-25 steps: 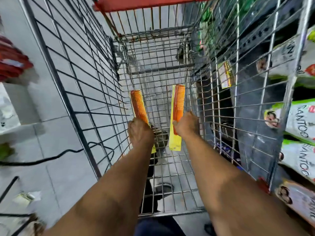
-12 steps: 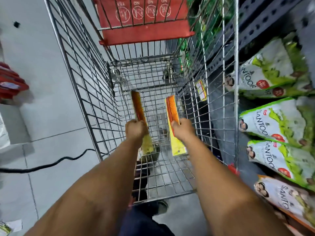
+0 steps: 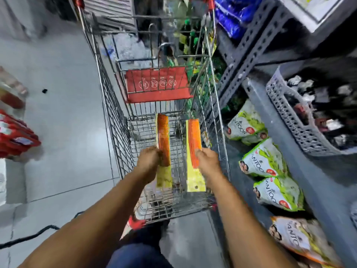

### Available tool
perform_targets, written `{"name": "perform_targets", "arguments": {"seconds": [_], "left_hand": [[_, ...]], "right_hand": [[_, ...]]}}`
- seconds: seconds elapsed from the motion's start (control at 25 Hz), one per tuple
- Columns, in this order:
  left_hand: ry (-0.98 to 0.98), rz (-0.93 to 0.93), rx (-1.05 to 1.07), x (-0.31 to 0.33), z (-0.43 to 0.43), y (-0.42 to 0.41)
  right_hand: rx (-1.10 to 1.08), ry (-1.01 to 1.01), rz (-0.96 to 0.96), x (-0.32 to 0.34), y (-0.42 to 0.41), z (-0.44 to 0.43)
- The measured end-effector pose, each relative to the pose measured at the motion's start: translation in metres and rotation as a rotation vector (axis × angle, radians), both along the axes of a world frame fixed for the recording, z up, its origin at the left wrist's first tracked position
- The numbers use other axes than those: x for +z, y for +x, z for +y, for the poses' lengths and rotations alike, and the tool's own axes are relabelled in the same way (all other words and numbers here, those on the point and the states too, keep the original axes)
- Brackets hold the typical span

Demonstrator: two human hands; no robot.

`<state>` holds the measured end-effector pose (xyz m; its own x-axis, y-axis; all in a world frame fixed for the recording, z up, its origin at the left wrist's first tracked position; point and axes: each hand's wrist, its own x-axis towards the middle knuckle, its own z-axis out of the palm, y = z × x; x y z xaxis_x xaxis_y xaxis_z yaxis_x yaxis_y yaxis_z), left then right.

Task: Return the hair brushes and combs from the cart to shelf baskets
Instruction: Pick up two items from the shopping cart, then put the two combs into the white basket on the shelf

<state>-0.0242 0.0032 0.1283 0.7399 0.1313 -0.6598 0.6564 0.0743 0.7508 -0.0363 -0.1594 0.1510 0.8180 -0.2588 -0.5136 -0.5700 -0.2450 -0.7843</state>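
Left hand (image 3: 149, 160) grips an orange comb (image 3: 163, 141), right hand (image 3: 207, 161) another packaged comb (image 3: 194, 142), both lifted above the cart (image 3: 114, 120), likely for the grey basket (image 3: 289, 117) right of the right hand.

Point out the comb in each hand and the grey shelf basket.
Left-hand comb (image 3: 163, 140), head view, middle of orange teeth.
Right-hand comb (image 3: 194, 141), head view, orange body.
Grey shelf basket (image 3: 289, 115), head view, perforated front wall.
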Motion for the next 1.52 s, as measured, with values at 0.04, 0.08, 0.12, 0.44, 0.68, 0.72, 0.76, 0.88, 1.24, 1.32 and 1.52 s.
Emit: {"name": "perform_targets", "arguments": {"seconds": [0.04, 0.08, 0.12, 0.44, 0.68, 0.72, 0.76, 0.88, 1.24, 1.32, 1.52], "left_hand": [[-0.013, -0.027, -0.001, 0.012, 0.0, -0.005], [-0.024, -0.049, -0.013, 0.025, -0.002, -0.011], [-0.024, -0.072, -0.042, 0.04, -0.006, -0.017], [-0.213, -0.145, -0.225, 0.116, -0.049, -0.063], [-0.321, -0.209, -0.321, 0.153, -0.094, -0.095], [-0.329, -0.213, -0.34, 0.157, -0.101, -0.1], [-0.33, -0.217, -0.363, 0.16, -0.108, -0.105], [-0.362, -0.221, -0.446, 0.173, -0.13, -0.124], [-0.44, -0.269, -0.672, 0.21, -0.206, -0.183], [-0.475, -0.273, -0.748, 0.215, -0.227, -0.193], [-0.513, -0.265, -0.975, 0.227, -0.287, -0.216]], "right_hand": [[-0.017, 0.018, -0.04, 0.008, -0.006, -0.003], [-0.029, 0.026, -0.08, 0.017, -0.014, -0.007], [-0.049, 0.03, -0.106, 0.025, -0.021, -0.011], [-0.214, 0.105, -0.284, 0.097, -0.099, -0.051], [-0.403, 0.194, -0.384, 0.14, -0.156, -0.082], [-0.439, 0.21, -0.399, 0.144, -0.165, -0.087], [-0.47, 0.227, -0.41, 0.147, -0.175, -0.095], [-0.533, 0.241, -0.408, 0.163, -0.206, -0.113], [-0.713, 0.212, -0.464, 0.182, -0.283, -0.16], [-0.752, 0.19, -0.481, 0.195, -0.302, -0.173], [-0.902, 0.082, -0.543, 0.209, -0.356, -0.216]]}}
